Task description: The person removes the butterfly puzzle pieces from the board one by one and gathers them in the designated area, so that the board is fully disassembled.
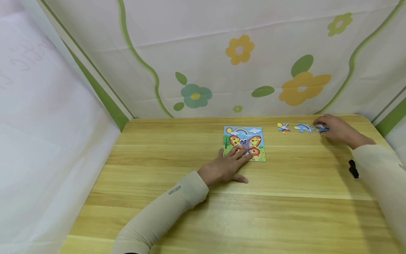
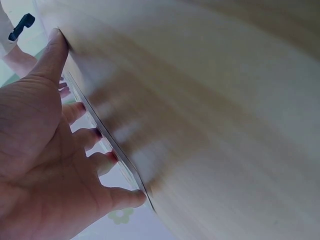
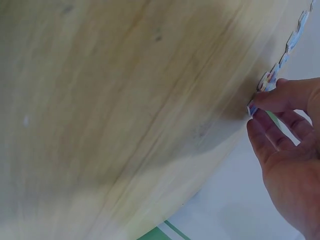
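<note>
A square picture puzzle (image 1: 256,132) with a butterfly, a rainbow and a sun lies flat toward the back of the table. My left hand (image 1: 224,166) rests on its lower part with fingers spread, hiding some of the picture, while the thumb lies on the wood. At the far right, my right hand (image 1: 340,130) pinches a puzzle piece (image 3: 252,107) between thumb and fingers, low at the tabletop. Left of that piece lie two more: a rainbow piece (image 1: 304,127) and a piece with yellow, white and red (image 1: 283,128).
The wooden table (image 1: 168,151) ends at the back against a white cloth wall (image 1: 203,46) printed with flowers. More white cloth (image 1: 47,141) hangs along the left side. A small black object (image 1: 353,169) shows beside the right sleeve.
</note>
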A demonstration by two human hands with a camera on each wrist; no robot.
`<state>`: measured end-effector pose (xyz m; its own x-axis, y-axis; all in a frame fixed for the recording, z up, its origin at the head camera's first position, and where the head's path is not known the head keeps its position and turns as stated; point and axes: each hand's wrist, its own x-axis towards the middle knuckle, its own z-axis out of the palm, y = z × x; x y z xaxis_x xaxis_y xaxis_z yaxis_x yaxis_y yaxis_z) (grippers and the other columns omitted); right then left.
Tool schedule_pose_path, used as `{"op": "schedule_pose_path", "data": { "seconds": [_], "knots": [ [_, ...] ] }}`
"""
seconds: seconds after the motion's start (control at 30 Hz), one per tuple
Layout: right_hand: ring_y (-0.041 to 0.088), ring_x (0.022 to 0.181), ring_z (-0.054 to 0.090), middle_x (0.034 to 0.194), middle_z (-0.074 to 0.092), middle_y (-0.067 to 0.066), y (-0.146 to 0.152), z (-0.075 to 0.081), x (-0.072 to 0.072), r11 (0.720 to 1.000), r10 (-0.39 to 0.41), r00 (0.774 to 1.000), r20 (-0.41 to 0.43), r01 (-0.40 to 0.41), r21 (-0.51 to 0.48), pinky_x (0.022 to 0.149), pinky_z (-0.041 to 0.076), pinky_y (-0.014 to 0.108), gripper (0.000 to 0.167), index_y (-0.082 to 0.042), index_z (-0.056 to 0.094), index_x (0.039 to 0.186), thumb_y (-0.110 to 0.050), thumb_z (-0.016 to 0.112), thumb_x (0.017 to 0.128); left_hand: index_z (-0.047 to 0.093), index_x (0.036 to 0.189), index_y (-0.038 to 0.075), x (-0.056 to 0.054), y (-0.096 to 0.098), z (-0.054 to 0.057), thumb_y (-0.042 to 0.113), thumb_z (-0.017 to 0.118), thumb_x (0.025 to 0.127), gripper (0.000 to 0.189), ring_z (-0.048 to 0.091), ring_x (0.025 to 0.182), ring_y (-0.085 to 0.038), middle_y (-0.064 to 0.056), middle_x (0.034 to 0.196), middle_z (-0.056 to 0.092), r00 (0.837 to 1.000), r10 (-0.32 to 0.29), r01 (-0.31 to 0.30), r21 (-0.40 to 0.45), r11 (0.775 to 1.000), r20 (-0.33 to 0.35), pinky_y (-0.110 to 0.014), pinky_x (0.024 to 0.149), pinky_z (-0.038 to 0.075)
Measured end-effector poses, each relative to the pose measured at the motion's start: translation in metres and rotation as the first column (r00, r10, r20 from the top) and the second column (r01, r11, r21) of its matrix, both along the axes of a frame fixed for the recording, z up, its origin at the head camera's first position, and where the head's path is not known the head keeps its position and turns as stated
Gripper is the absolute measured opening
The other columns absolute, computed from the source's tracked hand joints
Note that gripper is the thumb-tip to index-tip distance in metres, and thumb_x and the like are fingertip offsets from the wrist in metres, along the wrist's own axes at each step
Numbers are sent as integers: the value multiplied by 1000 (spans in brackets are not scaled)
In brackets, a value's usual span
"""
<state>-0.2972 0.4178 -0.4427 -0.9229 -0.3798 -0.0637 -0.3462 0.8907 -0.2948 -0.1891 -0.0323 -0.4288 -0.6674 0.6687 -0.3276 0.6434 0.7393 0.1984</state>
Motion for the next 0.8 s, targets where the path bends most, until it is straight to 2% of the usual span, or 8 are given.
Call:
{"op": "schedule_pose_path", "data": {
  "seconds": [0.2,0.47,0.63,0.8],
  "knots": [
    [58,113,56,126,55,43,2,-1,1,998,-47,999,19,48,-35,92,48,70,49,20,52,135,16,53,87,10,171,30,1,-1,2,64,52,101,88,6,166,-24,2,179,5,1000,-19,19,2,1000,-19,-68,127,18],
    [52,106,60,119,59,40,1,2,2,997,-48,999,21,49,-54,90,49,66,45,20,55,133,1,66,94,11,171,29,1,-1,3,63,54,101,89,6,166,-25,1,179,5,999,-23,22,-5,1000,-25,-69,126,18],
    [52,105,61,118,61,40,2,0,2,999,-32,999,9,32,-38,89,50,66,42,21,57,130,3,68,93,10,171,30,1,-1,3,63,54,100,89,5,166,-25,2,179,3,1000,-19,19,-1,1000,-13,-69,126,18],
    [54,109,58,124,57,44,3,-1,2,999,-42,999,16,42,-26,90,48,68,43,21,55,131,6,66,93,8,170,33,0,0,1,66,53,99,90,0,166,-23,5,179,-1,1000,4,-4,10,1000,11,-68,127,17]
  ]
}}
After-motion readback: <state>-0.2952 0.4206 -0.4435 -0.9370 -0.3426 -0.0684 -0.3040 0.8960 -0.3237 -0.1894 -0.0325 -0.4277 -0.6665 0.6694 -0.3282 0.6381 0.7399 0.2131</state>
